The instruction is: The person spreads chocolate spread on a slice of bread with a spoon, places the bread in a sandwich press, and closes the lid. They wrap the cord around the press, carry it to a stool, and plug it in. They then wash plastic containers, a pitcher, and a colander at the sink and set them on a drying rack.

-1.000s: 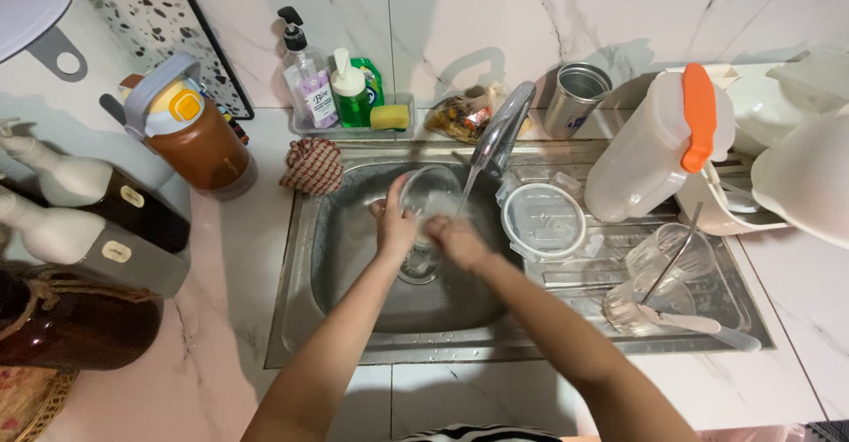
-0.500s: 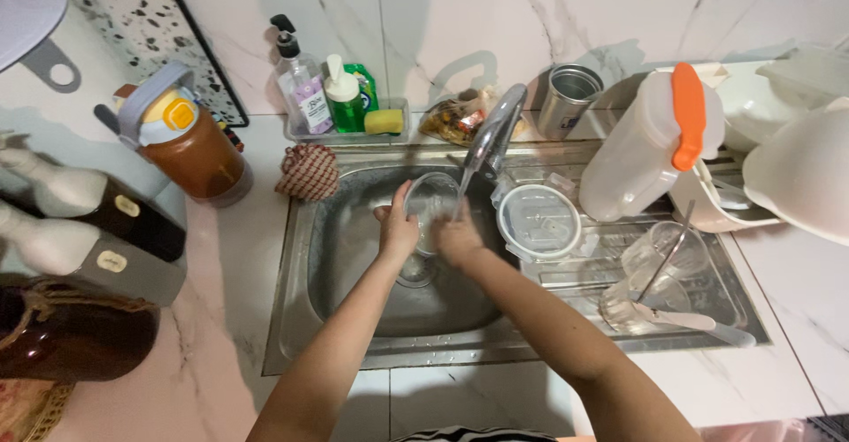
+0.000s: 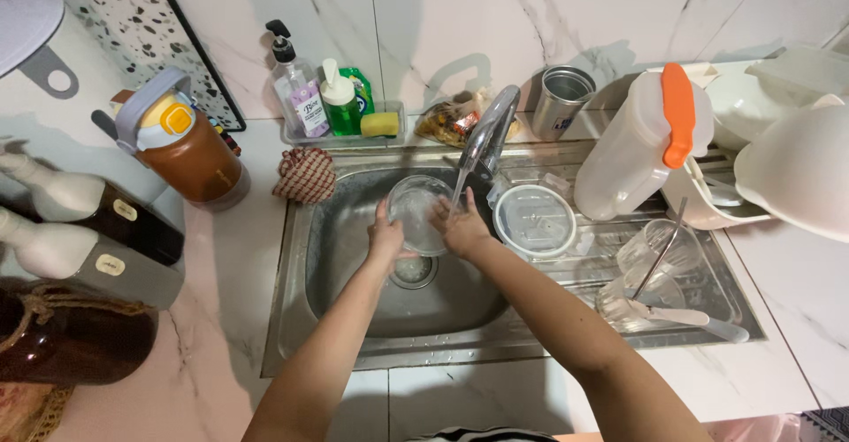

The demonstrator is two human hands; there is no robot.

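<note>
A pale marble-veined worktop (image 3: 230,256) and wall surround a brushed steel sink (image 3: 354,265). Over the sink's basin, beneath the curved chrome tap (image 3: 489,130) and its thin stream of water, both hands grip a round, clear glass bowl (image 3: 416,210): the left hand (image 3: 386,238) clasps its left rim, the right hand (image 3: 462,227) its right rim. Right of the sink, on the ribbed drainer, lie a round clear plastic lid (image 3: 534,221) and a tall frosted jug (image 3: 638,146) with an orange handle.
</note>
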